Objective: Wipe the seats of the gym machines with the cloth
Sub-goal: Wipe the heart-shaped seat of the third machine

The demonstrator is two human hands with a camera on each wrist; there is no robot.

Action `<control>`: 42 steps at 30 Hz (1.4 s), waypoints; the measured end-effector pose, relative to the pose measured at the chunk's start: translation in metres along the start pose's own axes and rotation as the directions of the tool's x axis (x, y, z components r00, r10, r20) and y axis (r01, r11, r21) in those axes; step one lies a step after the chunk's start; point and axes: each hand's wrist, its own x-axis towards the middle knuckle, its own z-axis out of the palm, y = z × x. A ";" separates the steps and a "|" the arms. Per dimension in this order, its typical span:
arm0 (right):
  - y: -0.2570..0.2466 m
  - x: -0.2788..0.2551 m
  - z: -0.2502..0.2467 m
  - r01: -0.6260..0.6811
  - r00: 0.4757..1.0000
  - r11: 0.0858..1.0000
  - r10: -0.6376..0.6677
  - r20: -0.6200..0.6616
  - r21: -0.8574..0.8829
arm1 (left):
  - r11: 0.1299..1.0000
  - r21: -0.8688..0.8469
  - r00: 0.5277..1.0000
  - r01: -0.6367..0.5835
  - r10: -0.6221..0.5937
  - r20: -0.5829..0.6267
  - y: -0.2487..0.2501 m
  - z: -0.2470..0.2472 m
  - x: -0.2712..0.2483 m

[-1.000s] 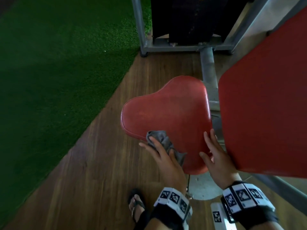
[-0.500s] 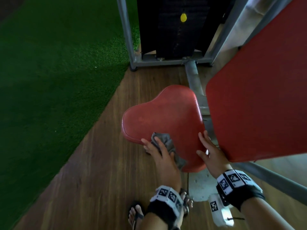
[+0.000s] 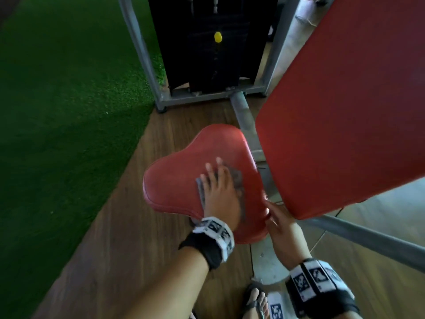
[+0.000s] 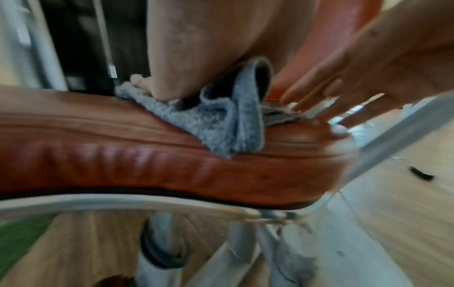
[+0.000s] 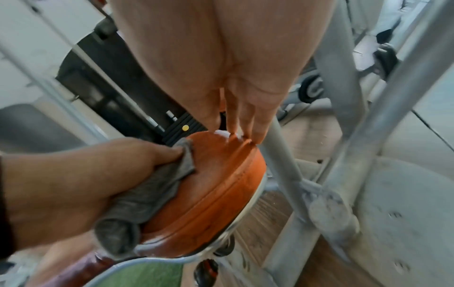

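A red padded seat (image 3: 174,183) stands on a grey post in the middle of the head view. My left hand (image 3: 218,192) lies flat on a grey cloth (image 3: 238,178) with fingers spread and straight, pressing it onto the seat's top. The left wrist view shows the cloth (image 4: 221,124) bunched under the palm, one fold hanging over the seat (image 4: 123,155) edge. My right hand (image 3: 278,219) rests with straight fingers on the seat's near right edge. In the right wrist view its fingertips (image 5: 245,126) touch the seat (image 5: 216,184) rim, beside the cloth (image 5: 152,194).
A large red backrest pad (image 3: 345,111) leans over the seat's right side. Behind stands a black weight stack (image 3: 213,42) in a grey frame (image 3: 147,65). Green turf (image 3: 57,111) lies left of the wooden floor (image 3: 115,249). My sandalled foot (image 3: 255,298) is by the base plate.
My left hand has slid the cloth from the seat's near edge up onto the middle of the top. The right hand has drawn back toward the seat's near right corner.
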 end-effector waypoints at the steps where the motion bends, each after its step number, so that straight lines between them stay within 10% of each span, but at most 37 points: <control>1: -0.001 -0.008 -0.002 -0.025 0.999 0.998 0.027 -0.030 0.055 | 0.997 -0.037 0.996 -0.066 0.068 0.053 0.011 0.006 -0.007; 6: -0.007 -0.023 0.007 -0.018 0.994 0.995 0.029 -0.107 0.102 | 0.769 -0.622 0.984 -0.148 0.180 -0.012 0.002 -0.026 -0.029; 10: -0.028 -0.006 0.037 0.251 0.962 0.916 -0.271 -0.021 -0.313 | 0.894 -0.395 0.942 -0.210 0.077 -0.325 -0.079 -0.067 -0.031; 13: -0.034 0.014 0.057 0.337 0.942 0.755 -0.267 0.205 -0.562 | 0.973 -0.227 0.963 -0.028 -0.035 -0.269 -0.140 -0.076 -0.029; 17: -0.018 0.021 0.062 0.249 0.968 0.708 -0.210 0.140 -0.661 | 0.977 -0.213 0.989 -0.002 -0.029 -0.143 -0.174 -0.076 -0.040; 20: -0.006 0.012 0.060 -0.033 0.993 0.807 -0.042 -0.114 -0.589 | 0.968 -0.250 0.985 0.010 -0.052 -0.163 -0.174 -0.069 -0.043; 23: 0.002 -0.003 0.061 -0.284 0.916 0.950 0.229 -0.330 -0.127 | 0.952 -0.304 0.974 0.018 -0.086 -0.211 -0.172 -0.064 -0.043; 28: -0.015 -0.020 0.090 -0.377 0.763 0.841 0.519 -0.385 0.387 | 0.924 -0.382 0.973 -0.004 -0.085 -0.216 -0.181 -0.060 -0.041; 42: -0.027 -0.003 0.095 -0.403 0.722 0.884 0.465 -0.512 0.235 | 0.923 -0.380 0.963 -0.055 -0.051 -0.263 -0.187 -0.050 -0.040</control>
